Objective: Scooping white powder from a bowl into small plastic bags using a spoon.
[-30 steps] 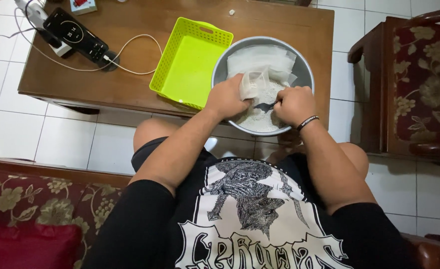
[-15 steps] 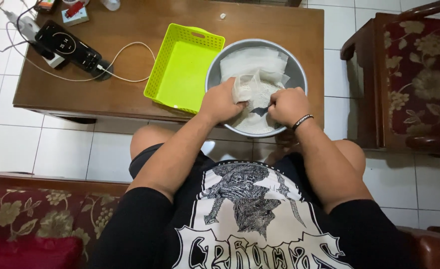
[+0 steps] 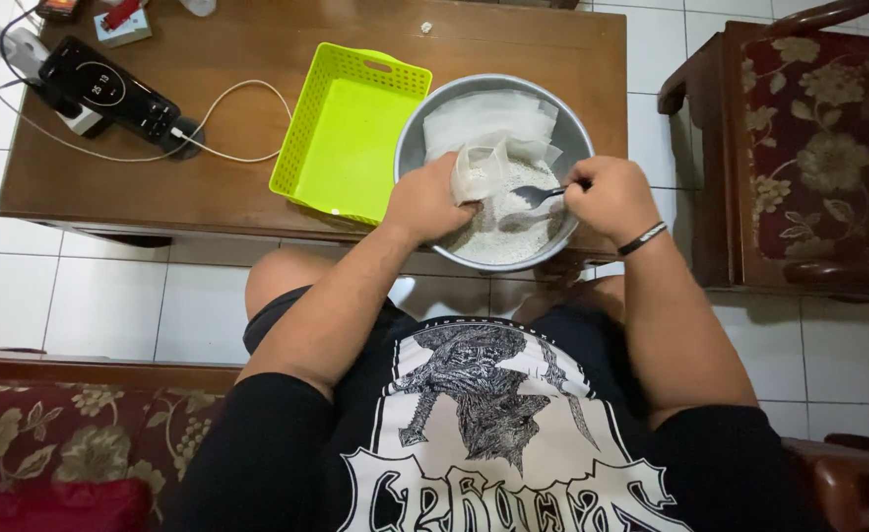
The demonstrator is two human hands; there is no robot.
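left hand [image 3: 429,202] holds bag [image 3: 479,172] beside right hand's [image 3: 607,197] spoon [image 3: 533,195].

spoon [image 3: 538,194] handle: hidden in right hand [image 3: 611,197] | armchair [image 3: 808,148]: cut off

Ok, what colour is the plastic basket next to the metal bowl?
Bright lime green basket, seen clearly in the head view, left of the bowl.

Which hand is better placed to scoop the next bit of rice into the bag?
Right hand: it holds the spoon over the rice. Left hand is busy holding the bag open.
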